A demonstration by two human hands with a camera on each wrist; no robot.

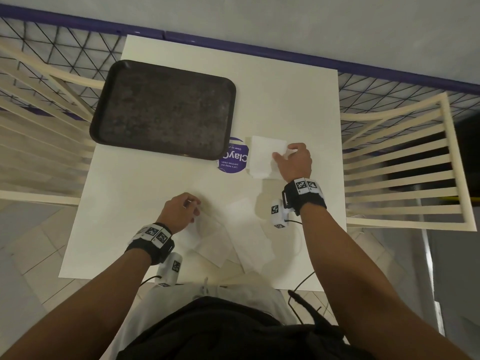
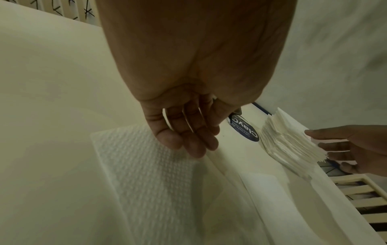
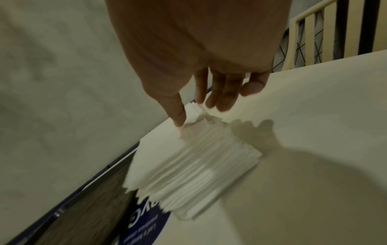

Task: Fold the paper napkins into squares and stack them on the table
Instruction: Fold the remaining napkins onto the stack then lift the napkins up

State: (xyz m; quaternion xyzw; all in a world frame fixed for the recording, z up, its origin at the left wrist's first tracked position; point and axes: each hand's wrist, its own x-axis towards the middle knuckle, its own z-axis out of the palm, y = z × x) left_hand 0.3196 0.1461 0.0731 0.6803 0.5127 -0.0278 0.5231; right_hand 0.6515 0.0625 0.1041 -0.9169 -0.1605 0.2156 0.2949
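A stack of folded white napkins (image 1: 262,157) (image 2: 289,145) (image 3: 199,165) stands on the white table (image 1: 155,183) beside a round purple sticker (image 1: 233,162). My right hand (image 1: 281,154) (image 3: 192,112) is at the stack's far right corner. Its thumb and forefinger pinch the crumpled corner of the top napkin, and the other fingers stay straight past the edge. Several unfolded napkins (image 1: 215,240) (image 2: 146,174) lie overlapping near the front edge. My left hand (image 1: 193,211) (image 2: 194,145) hangs over them with loosely curled fingers, its fingertips touching one napkin's edge.
A dark rectangular tray (image 1: 163,110) lies at the table's back left, partly over the sticker. Cream slatted chairs stand to the right (image 1: 405,162) and left (image 1: 39,152). A wall with a purple skirting runs behind the table. Wrist camera cables hang at the front edge.
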